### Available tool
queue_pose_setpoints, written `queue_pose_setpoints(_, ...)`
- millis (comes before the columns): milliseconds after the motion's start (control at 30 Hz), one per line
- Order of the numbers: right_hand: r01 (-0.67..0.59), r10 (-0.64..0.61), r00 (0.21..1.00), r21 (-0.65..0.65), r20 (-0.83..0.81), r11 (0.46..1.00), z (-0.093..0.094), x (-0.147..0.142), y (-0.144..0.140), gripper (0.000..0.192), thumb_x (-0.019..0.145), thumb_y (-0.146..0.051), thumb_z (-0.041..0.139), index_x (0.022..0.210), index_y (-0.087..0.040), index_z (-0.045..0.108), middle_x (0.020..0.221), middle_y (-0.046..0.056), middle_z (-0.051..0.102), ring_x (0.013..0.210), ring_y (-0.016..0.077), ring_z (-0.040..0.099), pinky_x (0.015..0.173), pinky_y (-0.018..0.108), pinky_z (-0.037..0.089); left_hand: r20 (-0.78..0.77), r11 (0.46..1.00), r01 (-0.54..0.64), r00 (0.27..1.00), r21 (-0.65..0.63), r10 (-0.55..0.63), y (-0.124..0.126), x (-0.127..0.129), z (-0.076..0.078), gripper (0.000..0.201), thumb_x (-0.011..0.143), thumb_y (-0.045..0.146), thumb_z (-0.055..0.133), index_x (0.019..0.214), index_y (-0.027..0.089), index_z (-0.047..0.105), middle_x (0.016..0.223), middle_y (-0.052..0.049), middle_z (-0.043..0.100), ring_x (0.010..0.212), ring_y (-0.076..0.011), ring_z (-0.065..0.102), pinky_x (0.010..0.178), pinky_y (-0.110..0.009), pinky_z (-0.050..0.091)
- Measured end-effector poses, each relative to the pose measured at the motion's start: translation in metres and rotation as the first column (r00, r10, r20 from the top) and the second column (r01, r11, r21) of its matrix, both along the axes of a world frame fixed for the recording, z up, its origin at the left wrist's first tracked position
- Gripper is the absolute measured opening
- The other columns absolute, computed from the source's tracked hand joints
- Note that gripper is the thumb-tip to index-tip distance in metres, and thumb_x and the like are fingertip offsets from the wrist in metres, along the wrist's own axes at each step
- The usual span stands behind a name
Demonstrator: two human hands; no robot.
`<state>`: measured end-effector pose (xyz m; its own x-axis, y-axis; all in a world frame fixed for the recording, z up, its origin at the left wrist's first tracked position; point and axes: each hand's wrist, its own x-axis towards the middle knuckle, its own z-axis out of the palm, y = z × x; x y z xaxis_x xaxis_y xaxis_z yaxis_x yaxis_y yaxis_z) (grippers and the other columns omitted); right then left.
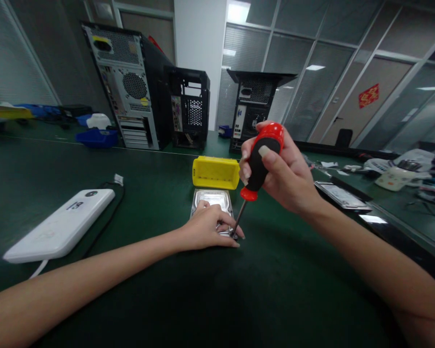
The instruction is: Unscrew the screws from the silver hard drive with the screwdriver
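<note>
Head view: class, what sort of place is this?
Probably a computer repair workshop in an office: open computer towers stand on a green bench, and the right hand holds a screwdriver to a hard drive.

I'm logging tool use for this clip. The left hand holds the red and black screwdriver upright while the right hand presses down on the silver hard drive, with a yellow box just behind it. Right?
Not quite: the hands are swapped. In the head view the right hand grips the red and black screwdriver, and the left hand presses on the silver hard drive. The yellow box does sit just behind it.
</note>
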<state>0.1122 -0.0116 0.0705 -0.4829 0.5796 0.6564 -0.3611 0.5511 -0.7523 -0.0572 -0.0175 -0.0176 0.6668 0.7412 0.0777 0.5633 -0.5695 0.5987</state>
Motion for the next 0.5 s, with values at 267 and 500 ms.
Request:
queue_pose_setpoints(267,0.05,-0.05,0.999,0.018,0.015,0.999,0.006,0.002,0.001,0.039,0.086,-0.04,0.063,0.113,-0.027,0.037,0.087,-0.003,0.053,0.066,0.0086,0.054,0.06,0.026,0.05,0.006,1.0,-0.006,1.0,0.013,0.006,0.001,0.0,-0.003,0.022,0.076,0.044,0.077,0.093,0.031,0.078,0.056,0.007,0.042,0.08,-0.0181,0.054,0.085,-0.032,0.023)
queue_pose_setpoints(500,-0.044,0.044,0.999,0.004,0.015,0.999,-0.004,0.002,0.005,0.036,0.089,-0.032,0.061,0.117,-0.026,0.038,0.091,-0.002,0.052,0.071,0.0079,0.056,0.066,0.026,0.052,0.018,1.0,0.003,1.0,0.023,-0.003,0.0,0.001,-0.003,0.022,0.077,0.045,0.076,0.093,0.031,0.079,0.054,0.007,0.043,0.078,-0.0185,0.054,0.083,-0.032,0.024)
